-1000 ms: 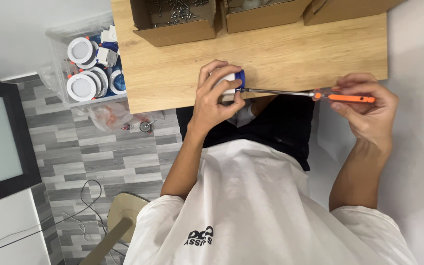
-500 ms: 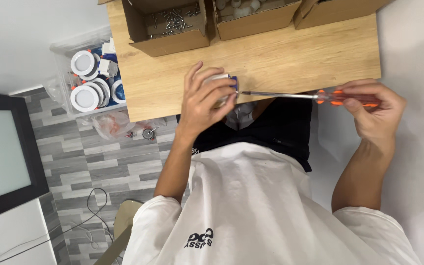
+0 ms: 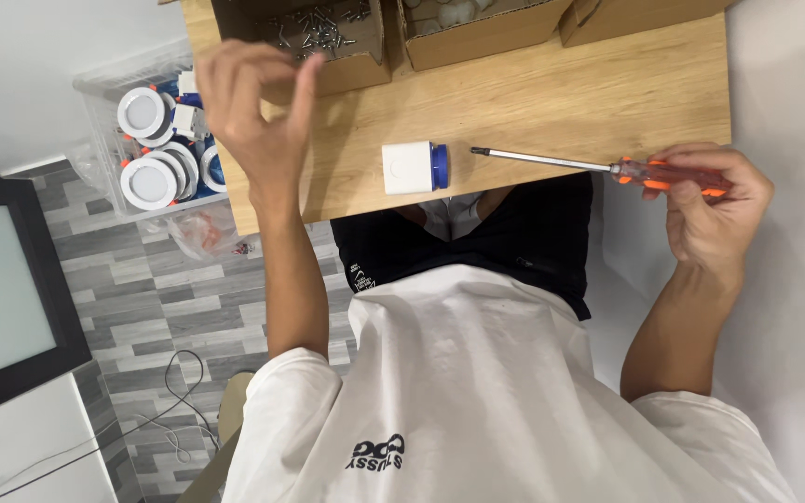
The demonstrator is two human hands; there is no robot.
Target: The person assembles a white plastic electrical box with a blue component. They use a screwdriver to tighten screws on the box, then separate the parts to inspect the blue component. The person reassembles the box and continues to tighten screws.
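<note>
A small white block with a blue end [image 3: 414, 168] lies on the wooden table [image 3: 552, 102], with no hand on it. My left hand [image 3: 253, 102] is raised above the table's left part, just in front of the cardboard box of screws [image 3: 328, 37]. Its fingers are loosely curled and apart, and I see nothing in them. My right hand [image 3: 710, 200] grips the orange handle of a long screwdriver [image 3: 552, 162]. The metal tip points left and ends a short way from the block's blue end.
Two more cardboard boxes [image 3: 477, 28] [image 3: 626, 19] stand along the table's far edge. A clear plastic bin of round white lamp fittings [image 3: 156, 149] sits left of the table. A dark screen [image 3: 2, 289] and a cable [image 3: 179, 410] are at the lower left.
My left hand has let go of the white and blue block and lifted left, towards the screw box. The block now lies alone, and the screwdriver tip is apart from it.
</note>
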